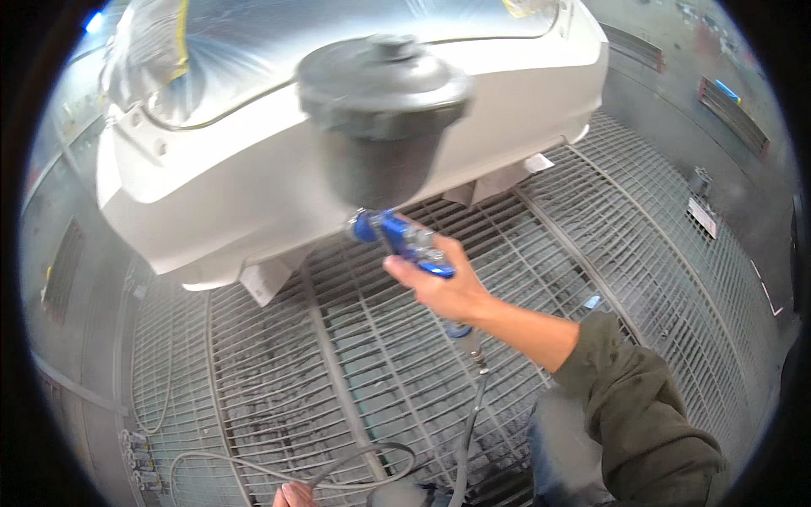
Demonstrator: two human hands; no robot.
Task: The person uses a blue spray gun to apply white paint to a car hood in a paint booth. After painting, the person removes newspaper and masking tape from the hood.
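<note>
My right hand (447, 288) grips the blue handle of a gravity-feed spray gun (405, 237), its fingers wrapped around the handle and trigger area. On top of the gun sits a dark, lidded paint cup (386, 120), blurred. Before the gun is the white bumper (234, 196) of a vehicle. Clear masking film (247, 51) covers the part above the bumper. From the gun's lower end a grey air hose (469, 418) runs down. At the bottom edge my left hand (293, 495), partly cut off, is closed around a looped section of the hose.
Metal floor grating (405, 367) lies beneath the bumper and around my legs. Hose loops (253, 462) rest near the lower left. Several small canister-like items (140, 459) stand by the left wall. A dark container (700, 180) and a white card (702, 217) are near the right wall.
</note>
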